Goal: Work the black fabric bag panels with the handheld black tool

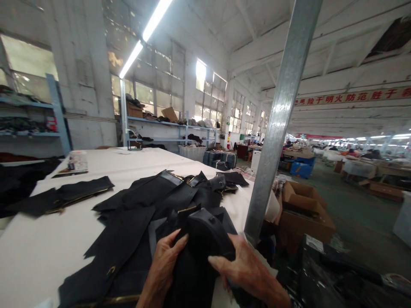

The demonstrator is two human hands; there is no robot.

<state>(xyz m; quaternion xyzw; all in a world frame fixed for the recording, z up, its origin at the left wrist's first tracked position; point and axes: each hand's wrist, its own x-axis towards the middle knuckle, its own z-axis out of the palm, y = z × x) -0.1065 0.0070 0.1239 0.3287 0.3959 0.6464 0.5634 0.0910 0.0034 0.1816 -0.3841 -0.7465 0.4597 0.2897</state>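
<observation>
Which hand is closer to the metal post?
Right. The right hand sits just below-left of the metal post; left hand is farther left, across the held black fabric piece.

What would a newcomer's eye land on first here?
First come the two hands at the bottom centre, the left hand and the right hand, both holding a black fabric piece. Behind them a heap of black cut pieces sprawls across the white table. A slanting metal post cuts through the right of the view, with open cardboard boxes beside its foot.
</observation>
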